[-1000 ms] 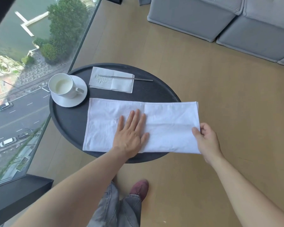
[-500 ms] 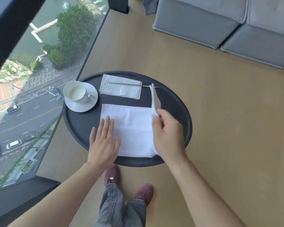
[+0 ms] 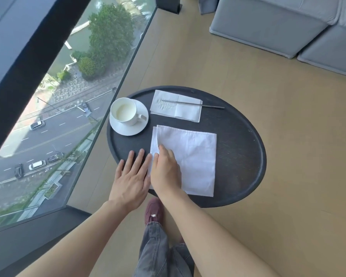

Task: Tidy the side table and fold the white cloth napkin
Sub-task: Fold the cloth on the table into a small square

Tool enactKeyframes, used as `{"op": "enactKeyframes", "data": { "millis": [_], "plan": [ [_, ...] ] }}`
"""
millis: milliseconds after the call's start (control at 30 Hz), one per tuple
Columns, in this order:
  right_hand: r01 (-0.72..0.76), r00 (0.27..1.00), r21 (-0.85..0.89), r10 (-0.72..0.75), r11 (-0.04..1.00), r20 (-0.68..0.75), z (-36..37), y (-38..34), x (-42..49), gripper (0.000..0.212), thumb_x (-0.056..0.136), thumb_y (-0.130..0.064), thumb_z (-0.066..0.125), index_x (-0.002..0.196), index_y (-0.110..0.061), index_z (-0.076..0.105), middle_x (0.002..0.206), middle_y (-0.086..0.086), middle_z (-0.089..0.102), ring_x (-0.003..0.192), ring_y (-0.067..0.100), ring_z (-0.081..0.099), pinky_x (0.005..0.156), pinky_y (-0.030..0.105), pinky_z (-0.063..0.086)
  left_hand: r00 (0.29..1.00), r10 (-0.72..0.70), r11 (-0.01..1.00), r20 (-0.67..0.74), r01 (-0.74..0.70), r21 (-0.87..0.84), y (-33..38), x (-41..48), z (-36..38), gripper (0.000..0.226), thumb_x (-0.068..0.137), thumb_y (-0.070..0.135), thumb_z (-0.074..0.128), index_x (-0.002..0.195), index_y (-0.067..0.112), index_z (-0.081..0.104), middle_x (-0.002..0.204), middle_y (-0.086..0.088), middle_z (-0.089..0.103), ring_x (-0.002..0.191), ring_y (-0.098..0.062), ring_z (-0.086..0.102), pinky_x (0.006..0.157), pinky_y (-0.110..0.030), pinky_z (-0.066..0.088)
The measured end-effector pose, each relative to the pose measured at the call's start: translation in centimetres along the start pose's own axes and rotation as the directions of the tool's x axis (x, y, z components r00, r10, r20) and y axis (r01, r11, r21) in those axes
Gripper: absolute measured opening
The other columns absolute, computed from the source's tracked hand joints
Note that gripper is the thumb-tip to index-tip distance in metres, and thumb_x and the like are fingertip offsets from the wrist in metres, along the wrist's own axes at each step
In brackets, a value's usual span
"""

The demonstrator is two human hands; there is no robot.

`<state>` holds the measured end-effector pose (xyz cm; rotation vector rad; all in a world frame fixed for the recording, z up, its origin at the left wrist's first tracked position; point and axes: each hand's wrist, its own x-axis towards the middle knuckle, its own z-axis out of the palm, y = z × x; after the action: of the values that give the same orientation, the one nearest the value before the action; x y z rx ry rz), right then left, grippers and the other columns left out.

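Napkin point(image 3: 190, 158) folded square, edges table-parallel.

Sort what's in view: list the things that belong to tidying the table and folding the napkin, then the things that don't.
Part of the job:
white cloth napkin
side table
cup on saucer
paper napkin
metal straw
left hand, right hand

Just there:
grey sofa
window

Counted: 1 cloth napkin point(image 3: 190, 156), 1 paper napkin point(image 3: 180, 108), 1 cup point(image 3: 124, 110), 1 saucer point(image 3: 128, 126), 1 straw point(image 3: 200, 105), 2 hands point(image 3: 131, 180) point(image 3: 165, 172).
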<state>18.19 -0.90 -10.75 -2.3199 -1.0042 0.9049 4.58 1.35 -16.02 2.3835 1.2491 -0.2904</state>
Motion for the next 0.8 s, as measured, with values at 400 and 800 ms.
{"op": "enactKeyframes", "data": {
  "millis": [400, 800],
  "plan": [
    [0.175, 0.981, 0.036, -0.171, 0.984, -0.095, -0.8, 5.6, -0.4, 0.036, 0.097, -0.007, 0.043, 0.128, -0.006, 0.062, 0.117, 0.011, 0.065, 0.110, 0.030, 0.059, 0.091, 0.042, 0.050, 0.979, -0.056, 0.971, -0.198, 0.007, -0.239, 0.6, 0.8, -0.7, 0.058, 0.103, 0.037, 0.028, 0.154, 0.013, 0.042, 0.167, -0.009, 0.032, 0.156, -0.025, 0.018, 0.124, -0.039, 0.013],
    [0.150, 0.982, -0.621, -0.188, 0.769, 0.005, -4.7, 13.8, 3.5, 0.079, 0.100, -0.054, 0.026, 0.159, -0.007, 0.005, 0.169, 0.009, -0.004, 0.156, 0.020, -0.004, 0.124, 0.048, 0.010, 0.979, 0.191, 0.977, -0.069, -0.183, 0.108, 4.5, 6.6, 1.6, 0.077, 0.104, 0.055, 0.027, 0.163, 0.009, 0.010, 0.172, -0.008, 0.005, 0.158, -0.020, -0.002, 0.126, -0.051, 0.003]
  ]
}}
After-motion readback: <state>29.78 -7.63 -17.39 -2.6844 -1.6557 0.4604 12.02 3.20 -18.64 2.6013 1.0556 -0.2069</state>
